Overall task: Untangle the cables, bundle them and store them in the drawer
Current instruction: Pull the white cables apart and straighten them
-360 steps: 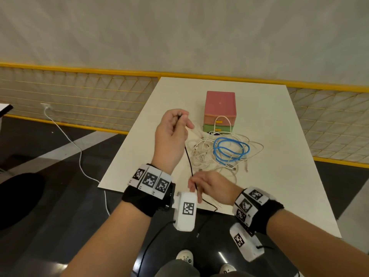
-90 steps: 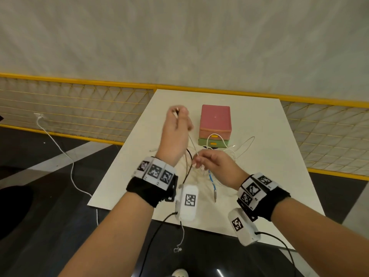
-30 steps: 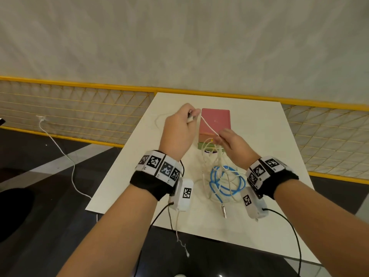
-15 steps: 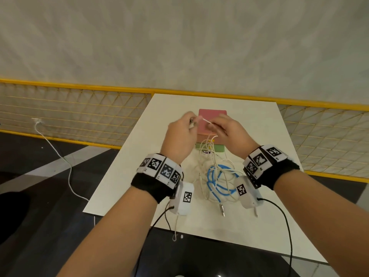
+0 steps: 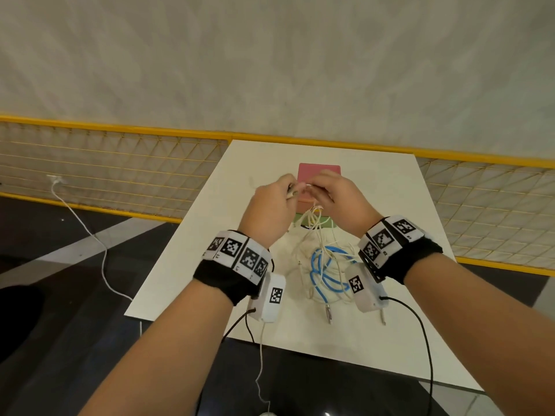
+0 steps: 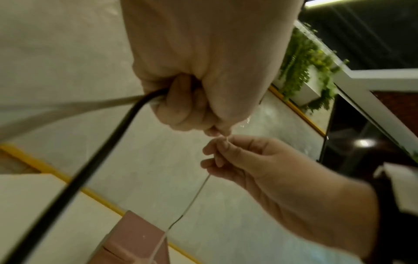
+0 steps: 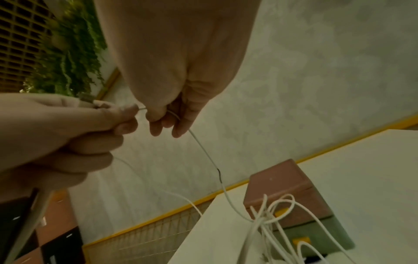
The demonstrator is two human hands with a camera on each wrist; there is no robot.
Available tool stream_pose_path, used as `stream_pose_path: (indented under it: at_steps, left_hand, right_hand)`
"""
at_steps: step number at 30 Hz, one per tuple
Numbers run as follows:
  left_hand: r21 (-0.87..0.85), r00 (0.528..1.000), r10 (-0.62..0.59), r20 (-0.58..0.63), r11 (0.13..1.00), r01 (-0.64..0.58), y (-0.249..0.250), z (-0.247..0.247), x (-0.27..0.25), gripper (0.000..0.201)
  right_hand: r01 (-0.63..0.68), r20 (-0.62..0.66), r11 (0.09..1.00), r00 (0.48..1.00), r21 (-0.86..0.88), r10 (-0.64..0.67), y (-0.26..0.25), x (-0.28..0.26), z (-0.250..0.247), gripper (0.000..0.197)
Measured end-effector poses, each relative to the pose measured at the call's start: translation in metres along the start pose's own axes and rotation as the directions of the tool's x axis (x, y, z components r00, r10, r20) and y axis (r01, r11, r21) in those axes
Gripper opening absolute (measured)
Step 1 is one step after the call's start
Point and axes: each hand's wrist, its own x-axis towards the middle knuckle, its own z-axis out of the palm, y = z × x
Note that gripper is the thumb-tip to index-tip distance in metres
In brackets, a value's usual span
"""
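Observation:
A tangle of white cables (image 5: 309, 250) and a blue cable (image 5: 326, 271) lies on the white table (image 5: 390, 211). Behind it stands a small drawer unit, pink (image 5: 318, 172) on top and green (image 7: 316, 232) below. Both hands are raised above the tangle, close together. My left hand (image 5: 279, 199) pinches the end of a thin white cable (image 7: 203, 150) and also grips a black cable (image 6: 95, 160) in its fist. My right hand (image 5: 330, 190) pinches the same white cable (image 6: 194, 196) just beside the left fingertips. The cable runs down to the tangle.
A yellow-framed mesh fence (image 5: 120, 166) borders the table's far side, with a grey wall behind. A white cord (image 5: 90, 235) trails over the dark floor at left. A metal plug (image 5: 328, 313) lies near the table's front edge. Green plants (image 6: 305, 59) hang off to the side.
The right hand has slid up along the white cable until it meets the left hand. Both hands now sit over the pink drawer unit; earlier a black cable was being pulled.

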Motion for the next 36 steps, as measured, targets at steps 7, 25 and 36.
stream_pose_path:
  at_steps: [7, 25, 36]
  left_hand:
    - [-0.271, 0.948, -0.122, -0.293, 0.962, 0.040, 0.003, -0.024, 0.004, 0.012]
    - [-0.268, 1.000, 0.023, 0.021, 0.963, -0.017, 0.016, -0.009, -0.002, 0.014]
    - [-0.430, 0.941, -0.131, -0.312, 0.903, -0.016, 0.006, -0.037, 0.000, 0.018]
  right_hand:
    - [-0.230, 0.084, 0.973, 0.969, -0.016, 0.230, 0.031, -0.023, 0.013, 0.029]
    - [-0.019, -0.048, 0.957, 0.998, 0.289, 0.034, -0.025, -0.005, -0.021, 0.043]
    - [-0.068, -0.261, 0.994, 0.961, 0.089, 0.089, -0.006, -0.008, -0.027, 0.019]
